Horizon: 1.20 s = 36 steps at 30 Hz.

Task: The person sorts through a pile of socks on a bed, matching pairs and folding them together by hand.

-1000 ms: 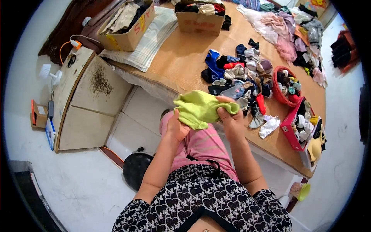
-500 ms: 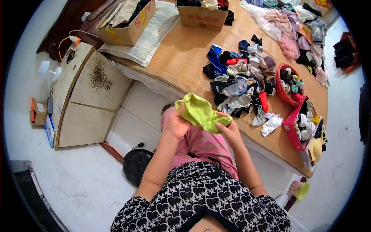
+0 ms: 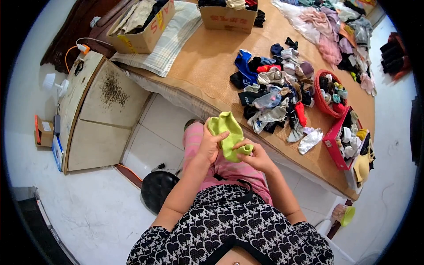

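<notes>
1. Left hand (image 3: 209, 144) pinches the green sock (image 3: 226, 134) over the lap (image 3: 238, 173), beside the bed's (image 3: 207, 62) near edge.
2. Right hand (image 3: 258, 159) pinches its lower end, seemingly the cuff.
3. Sock pile (image 3: 271, 99) lies inside that edge.

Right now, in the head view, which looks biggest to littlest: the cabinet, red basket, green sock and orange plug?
1. Cabinet
2. Green sock and red basket: too alike to rank, and the sock is held nearer the camera
3. Orange plug
</notes>
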{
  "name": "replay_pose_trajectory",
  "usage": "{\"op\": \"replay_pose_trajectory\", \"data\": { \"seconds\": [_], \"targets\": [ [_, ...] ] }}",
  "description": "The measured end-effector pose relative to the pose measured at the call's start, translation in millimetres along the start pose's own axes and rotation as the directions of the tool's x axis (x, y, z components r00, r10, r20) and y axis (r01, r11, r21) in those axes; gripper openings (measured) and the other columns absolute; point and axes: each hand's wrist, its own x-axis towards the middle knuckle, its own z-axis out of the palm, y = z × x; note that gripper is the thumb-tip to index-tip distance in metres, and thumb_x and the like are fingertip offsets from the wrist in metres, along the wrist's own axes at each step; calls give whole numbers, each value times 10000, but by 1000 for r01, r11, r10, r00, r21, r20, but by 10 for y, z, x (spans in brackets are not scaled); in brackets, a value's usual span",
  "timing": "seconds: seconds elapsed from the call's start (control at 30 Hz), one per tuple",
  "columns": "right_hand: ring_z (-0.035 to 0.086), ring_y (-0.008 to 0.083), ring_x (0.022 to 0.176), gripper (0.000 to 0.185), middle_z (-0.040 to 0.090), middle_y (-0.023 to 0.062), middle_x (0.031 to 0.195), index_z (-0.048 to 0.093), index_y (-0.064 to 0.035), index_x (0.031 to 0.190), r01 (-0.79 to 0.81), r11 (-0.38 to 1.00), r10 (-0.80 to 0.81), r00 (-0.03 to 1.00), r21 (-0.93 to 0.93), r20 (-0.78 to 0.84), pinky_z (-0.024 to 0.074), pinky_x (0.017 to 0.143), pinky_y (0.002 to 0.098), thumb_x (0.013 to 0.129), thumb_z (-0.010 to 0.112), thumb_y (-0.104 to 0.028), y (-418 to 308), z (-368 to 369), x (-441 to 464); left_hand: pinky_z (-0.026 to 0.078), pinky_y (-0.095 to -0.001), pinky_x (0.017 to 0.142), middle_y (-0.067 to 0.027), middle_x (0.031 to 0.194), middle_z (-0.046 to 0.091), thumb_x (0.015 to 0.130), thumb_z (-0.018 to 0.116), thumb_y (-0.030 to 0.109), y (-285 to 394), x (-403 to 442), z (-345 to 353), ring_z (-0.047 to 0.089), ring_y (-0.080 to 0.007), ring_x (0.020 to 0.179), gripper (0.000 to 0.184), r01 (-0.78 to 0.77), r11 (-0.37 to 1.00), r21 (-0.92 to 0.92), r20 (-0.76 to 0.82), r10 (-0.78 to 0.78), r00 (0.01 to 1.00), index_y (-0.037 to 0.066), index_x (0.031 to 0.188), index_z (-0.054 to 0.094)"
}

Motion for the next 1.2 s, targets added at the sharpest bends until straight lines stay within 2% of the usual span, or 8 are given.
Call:
{"op": "replay_pose_trajectory", "data": {
  "seconds": [0.13,0.27,0.33,0.4,0.5,0.8,1.0,1.2],
  "targets": [
    [554,128,864,186,603,24,891,623,-38,941,252,944,-238,967,-211,91,443,779,277,758,643,-13,-237,94,1,504,-354,873,-77,1168,521,798,618,-40,-137,94,-118,536,-219,1083,506,36,991,129,-50,-30,998,76,1247,417],
    [513,114,830,136,562,6,849,629,-42,869,107,994,-106,993,-24,56,412,735,257,741,666,-16,-150,3,-39,487,-419,905,-105,1148,570,914,483,86,-90,156,-262,566,-263,1067,252,211,965,-154,-116,-230,966,49,1162,505],
    [526,107,813,137,566,-1,871,619,-40,915,32,999,-31,999,-28,28,420,721,246,781,643,-34,-33,-104,-44,467,-417,933,-108,1177,565,926,462,107,48,116,-199,560,-254,1083,271,-16,986,-166,-235,-24,972,58,1190,494],
    [522,88,819,192,570,3,894,588,-45,1018,-79,985,133,911,150,-389,429,746,241,826,604,-55,91,-163,-37,455,-398,950,-112,1184,565,942,431,139,184,82,-201,556,-245,1091,278,35,971,-237,-216,-88,972,56,1200,493],
    [496,92,750,302,526,-6,842,547,-31,1132,-102,992,126,772,76,-623,436,726,244,835,596,-59,400,-363,0,449,-382,948,-129,1186,576,953,411,178,274,37,-157,569,-253,1072,299,-186,976,-117,-79,177,981,33,1202,492],
    [581,181,831,750,432,122,1248,442,-93,1324,244,832,-399,887,-498,-233,504,680,272,644,750,-19,-547,118,120,483,-271,816,-58,1019,630,857,486,-11,283,-246,289,608,-160,906,205,-118,893,433,200,32,979,-19,1013,620],
    [611,317,758,351,601,86,878,600,-99,985,299,705,-504,849,-643,-158,492,622,372,652,699,-44,-634,148,240,474,-257,736,-48,905,614,744,590,-43,326,-314,269,593,-144,826,198,-374,665,647,378,147,914,-5,931,642],
    [557,300,780,250,583,68,745,608,-50,796,278,497,-677,717,-822,-166,451,677,375,555,620,16,-767,-89,450,463,-243,692,-47,859,618,818,653,71,300,-330,219,586,-121,782,113,-362,674,644,104,392,914,-10,877,600]
  ]
}}
